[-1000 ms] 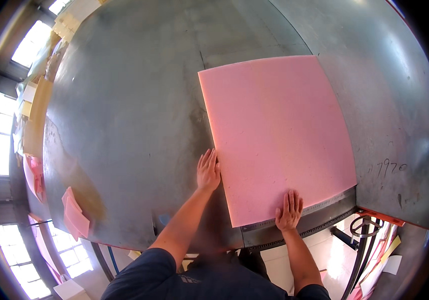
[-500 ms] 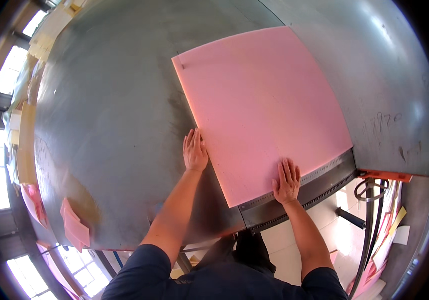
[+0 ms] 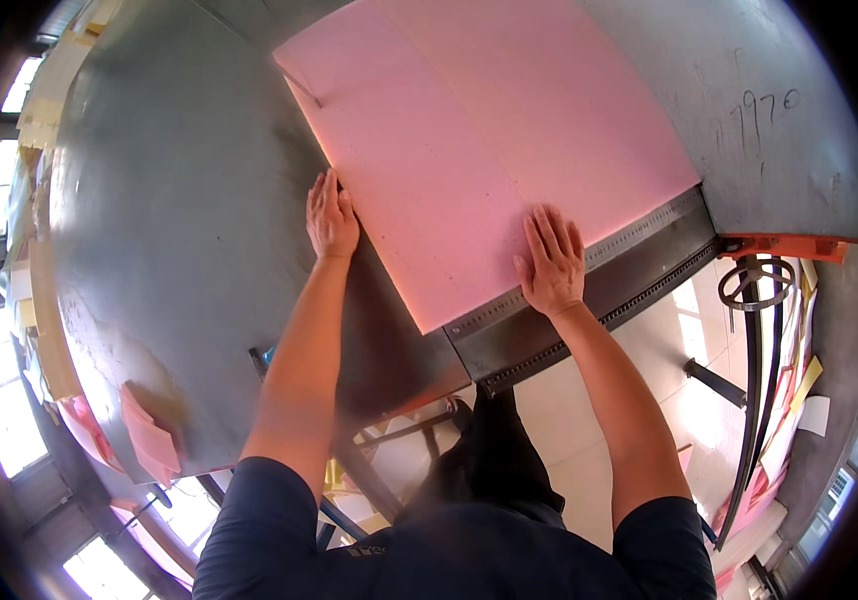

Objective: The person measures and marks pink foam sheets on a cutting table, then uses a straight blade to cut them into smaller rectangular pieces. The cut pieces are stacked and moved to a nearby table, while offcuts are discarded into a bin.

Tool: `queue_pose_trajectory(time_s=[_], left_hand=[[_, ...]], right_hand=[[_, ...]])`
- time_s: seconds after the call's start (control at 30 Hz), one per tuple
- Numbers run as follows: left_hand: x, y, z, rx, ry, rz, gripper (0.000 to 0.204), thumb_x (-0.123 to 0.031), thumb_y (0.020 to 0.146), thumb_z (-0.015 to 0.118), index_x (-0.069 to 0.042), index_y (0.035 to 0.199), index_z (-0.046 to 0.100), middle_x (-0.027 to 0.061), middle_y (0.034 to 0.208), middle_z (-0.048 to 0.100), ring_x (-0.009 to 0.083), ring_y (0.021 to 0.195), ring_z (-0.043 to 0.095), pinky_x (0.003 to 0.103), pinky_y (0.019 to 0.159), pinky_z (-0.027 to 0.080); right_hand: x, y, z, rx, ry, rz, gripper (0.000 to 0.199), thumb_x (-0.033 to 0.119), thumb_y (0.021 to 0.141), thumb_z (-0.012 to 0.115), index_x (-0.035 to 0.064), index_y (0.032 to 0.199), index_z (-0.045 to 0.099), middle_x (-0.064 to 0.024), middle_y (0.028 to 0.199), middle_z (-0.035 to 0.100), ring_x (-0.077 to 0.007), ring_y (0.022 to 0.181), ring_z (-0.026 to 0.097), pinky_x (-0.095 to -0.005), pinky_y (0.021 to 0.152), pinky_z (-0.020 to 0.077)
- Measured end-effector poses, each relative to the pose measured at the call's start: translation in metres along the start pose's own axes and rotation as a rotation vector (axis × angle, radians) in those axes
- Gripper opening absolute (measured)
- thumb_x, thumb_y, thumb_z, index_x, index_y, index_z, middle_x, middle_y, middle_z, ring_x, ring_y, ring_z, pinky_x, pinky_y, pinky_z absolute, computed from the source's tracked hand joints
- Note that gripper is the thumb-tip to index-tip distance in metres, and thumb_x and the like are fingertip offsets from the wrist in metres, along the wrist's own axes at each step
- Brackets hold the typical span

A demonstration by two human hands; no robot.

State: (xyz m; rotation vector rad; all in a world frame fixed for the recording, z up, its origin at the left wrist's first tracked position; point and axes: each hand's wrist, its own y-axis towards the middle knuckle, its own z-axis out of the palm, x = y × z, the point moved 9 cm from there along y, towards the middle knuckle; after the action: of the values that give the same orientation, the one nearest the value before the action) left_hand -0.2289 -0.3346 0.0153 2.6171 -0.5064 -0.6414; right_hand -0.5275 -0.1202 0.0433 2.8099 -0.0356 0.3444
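A large pink foam sheet [image 3: 479, 150] lies flat on the grey metal table [image 3: 179, 190]. My left hand [image 3: 332, 218] rests by the sheet's left edge, fingers stretched out and the fingertips at or against that edge. On the near part of the sheet my right hand [image 3: 553, 262] lies flat, palm down, its wrist over a metal ruler strip [image 3: 639, 232]. The sheet's near edge runs along this strip. A thin rod or wire [image 3: 301, 86] shows at the sheet's far left corner; what it belongs to cannot be made out.
A dark toothed rail [image 3: 604, 322] runs along the near side. At the right are an orange bracket [image 3: 789, 246], a round handwheel [image 3: 757, 283] and a black handle [image 3: 716, 383]. Pink offcuts [image 3: 149, 440] sit at the table's left corner; yellowish foam pieces [image 3: 47, 290] line the left side.
My view has shifted, so the table, sheet and hands appear higher in the picture. Both hands keep about the same places on the sheet, fingers still extended.
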Motion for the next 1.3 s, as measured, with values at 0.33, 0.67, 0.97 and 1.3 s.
queue_pose_trajectory(time_s=[0.33, 0.67, 0.97, 1.3], left_hand=[[0.008, -0.002, 0.003, -0.001, -0.038, -0.04, 0.04, -0.02, 0.097, 0.05, -0.007, 0.135, 0.055, 0.0165, 0.136, 0.056, 0.0318, 0.128, 0.05, 0.041, 0.108, 0.04], [-0.046, -0.098, -0.073, -0.265, -0.32, -0.369, 0.036, -0.02, 0.102, 0.048, -0.002, 0.132, 0.055, 0.0173, 0.133, 0.058, 0.0315, 0.124, 0.054, 0.038, 0.105, 0.041], [-0.16, -0.389, -0.151, -0.173, -0.069, -0.183, 0.022, -0.015, 0.091, 0.06, -0.005, 0.111, 0.059, 0.0122, 0.11, 0.062, 0.0313, 0.1, 0.057, 0.041, 0.09, 0.044], [-0.15, -0.413, -0.103, 0.101, 0.161, -0.147, 0.023, -0.018, 0.074, 0.069, -0.011, 0.093, 0.058, 0.0038, 0.085, 0.06, 0.0287, 0.088, 0.055, 0.044, 0.087, 0.039]], right_hand=[[-0.005, -0.011, -0.003, -0.087, 0.004, 0.013, 0.056, 0.029, 0.088, 0.06, 0.0063, 0.138, 0.05, -0.0123, 0.145, 0.046, -0.0317, 0.137, 0.04, -0.0517, 0.114, 0.0286], [-0.005, -0.019, 0.0, -0.109, -0.044, 0.011, 0.054, 0.03, 0.091, 0.055, 0.0074, 0.14, 0.049, -0.0121, 0.148, 0.045, -0.0292, 0.141, 0.036, -0.0483, 0.116, 0.0249], [-0.002, -0.027, 0.003, -0.18, -0.078, 0.009, 0.055, 0.04, 0.096, 0.049, 0.0071, 0.141, 0.049, -0.0103, 0.148, 0.045, -0.0267, 0.14, 0.036, -0.0469, 0.116, 0.0242], [-0.002, -0.035, 0.007, -0.153, -0.084, 0.039, 0.058, 0.044, 0.098, 0.045, 0.0086, 0.143, 0.045, -0.0087, 0.152, 0.04, -0.0248, 0.143, 0.032, -0.046, 0.117, 0.0222]])
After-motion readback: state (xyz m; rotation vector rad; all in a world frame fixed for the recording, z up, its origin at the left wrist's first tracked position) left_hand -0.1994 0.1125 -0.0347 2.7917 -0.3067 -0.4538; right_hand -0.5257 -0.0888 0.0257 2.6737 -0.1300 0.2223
